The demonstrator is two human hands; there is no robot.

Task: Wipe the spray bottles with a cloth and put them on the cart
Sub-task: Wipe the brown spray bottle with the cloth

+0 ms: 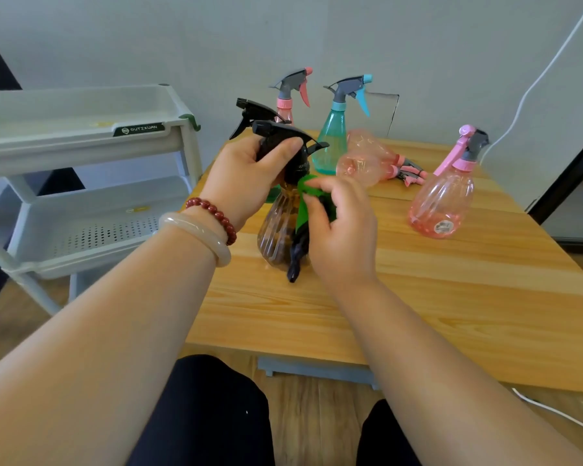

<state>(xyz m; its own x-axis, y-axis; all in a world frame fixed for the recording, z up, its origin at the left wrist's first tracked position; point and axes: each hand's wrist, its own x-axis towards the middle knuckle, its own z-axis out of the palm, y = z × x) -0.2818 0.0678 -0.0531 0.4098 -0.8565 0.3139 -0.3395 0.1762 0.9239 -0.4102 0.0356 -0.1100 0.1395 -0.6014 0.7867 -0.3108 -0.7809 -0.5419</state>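
- The left grip [249, 173] curls round the black spray head of the brown bottle [275, 230], upright over the bench [418, 297].
- The right grip [342, 230] pinches a green cloth [308, 193] against the bottle's side.

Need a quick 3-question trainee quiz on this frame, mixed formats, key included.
1. Multiple choice: the left hand holds the brown bottle. What does the right hand press against it?
A) green cloth
B) sponge
C) paper towel
2. True or false: the teal bottle lies on its side on the table.
3. Fill in: the one bottle lying on its side is ___ in colour.

Key:
1. A
2. False. It stands upright.
3. Pink
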